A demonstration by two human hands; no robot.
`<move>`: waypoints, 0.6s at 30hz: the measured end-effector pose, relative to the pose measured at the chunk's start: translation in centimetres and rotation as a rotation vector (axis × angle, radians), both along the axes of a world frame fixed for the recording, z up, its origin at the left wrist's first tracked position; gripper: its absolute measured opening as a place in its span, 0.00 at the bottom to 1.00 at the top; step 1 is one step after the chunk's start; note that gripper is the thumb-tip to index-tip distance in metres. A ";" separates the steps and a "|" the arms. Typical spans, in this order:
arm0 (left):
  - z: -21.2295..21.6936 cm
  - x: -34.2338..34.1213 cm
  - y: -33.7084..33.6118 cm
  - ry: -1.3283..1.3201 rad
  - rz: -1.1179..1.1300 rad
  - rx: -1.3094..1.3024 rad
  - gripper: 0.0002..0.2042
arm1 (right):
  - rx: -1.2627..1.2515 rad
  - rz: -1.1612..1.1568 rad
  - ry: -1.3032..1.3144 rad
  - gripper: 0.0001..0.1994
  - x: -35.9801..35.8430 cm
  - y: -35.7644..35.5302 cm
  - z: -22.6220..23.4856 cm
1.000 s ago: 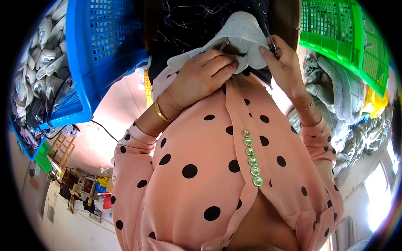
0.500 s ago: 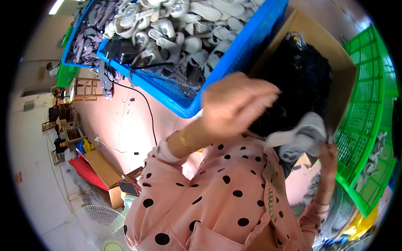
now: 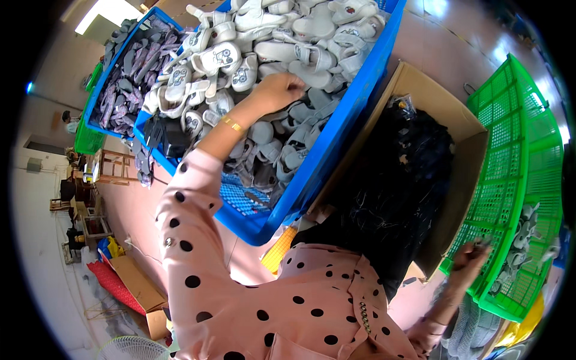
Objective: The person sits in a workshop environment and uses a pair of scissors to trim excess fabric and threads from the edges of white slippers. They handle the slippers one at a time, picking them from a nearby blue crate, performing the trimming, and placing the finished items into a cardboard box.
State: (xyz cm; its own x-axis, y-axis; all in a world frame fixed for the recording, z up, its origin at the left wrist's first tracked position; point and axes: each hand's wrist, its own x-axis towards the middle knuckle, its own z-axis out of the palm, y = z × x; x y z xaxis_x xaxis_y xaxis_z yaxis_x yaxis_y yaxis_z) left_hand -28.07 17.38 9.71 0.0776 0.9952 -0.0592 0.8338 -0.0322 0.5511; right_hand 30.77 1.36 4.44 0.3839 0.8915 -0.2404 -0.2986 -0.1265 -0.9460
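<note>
My left hand point(image 3: 277, 94) reaches over a blue basket point(image 3: 282, 207) piled with small grey-white shoes point(image 3: 219, 58). Its fingers curl down among the shoes; whether one is gripped is hidden. Low on the right, my right hand point(image 3: 470, 259) is closed beside a green basket point(image 3: 507, 186). A small dark thing shows at its fingertips, too unclear to name. Several grey-white shoes point(image 3: 521, 246) lie in that green basket, and a blurred pale shoe point(image 3: 549, 250) shows near its far side.
A cardboard box point(image 3: 471, 126) heaped with dark material point(image 3: 390, 186) stands between the baskets. Another blue basket point(image 3: 96, 108) holds patterned purple-grey shoes point(image 3: 135, 72). A black adapter point(image 3: 174, 139) sits on the nearer blue basket's left rim. A fan point(image 3: 132, 348) stands at lower left.
My left hand has moved from over my lap up and left, onto the shoes. The shoe at my right hand has left it; that hand has moved lower, beside the green basket.
</note>
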 end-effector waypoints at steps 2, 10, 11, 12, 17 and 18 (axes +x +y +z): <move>-2.9 0.6 5.1 0.189 -0.001 0.134 0.19 | -0.164 0.020 0.164 0.21 -5.0 -1.7 0.0; -13.9 -0.1 13.8 -0.047 0.423 0.177 0.19 | -0.277 0.126 0.201 0.20 -10.1 -4.3 -0.9; -14.1 0.3 14.4 0.024 0.446 0.173 0.19 | -0.283 0.125 0.144 0.19 -9.3 -4.2 -0.8; -14.5 -5.5 13.9 -0.009 0.368 0.297 0.20 | -0.296 0.150 0.140 0.19 -9.1 -4.1 -1.1; -10.1 -10.1 10.0 -0.887 0.059 0.394 0.20 | -0.268 0.291 -0.119 0.07 -7.3 -2.2 2.1; -2.9 -0.3 6.6 -0.666 0.123 0.550 0.20 | -0.058 0.320 -0.253 0.09 -6.2 -2.6 2.7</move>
State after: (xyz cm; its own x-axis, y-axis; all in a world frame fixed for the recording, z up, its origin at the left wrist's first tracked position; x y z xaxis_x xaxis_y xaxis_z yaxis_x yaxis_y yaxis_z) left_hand -28.32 23.99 6.79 -0.1850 0.8728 0.4517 0.3588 -0.3679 0.8578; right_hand 24.60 -1.22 7.13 0.1425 0.9634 -0.2271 0.0055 -0.2302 -0.9731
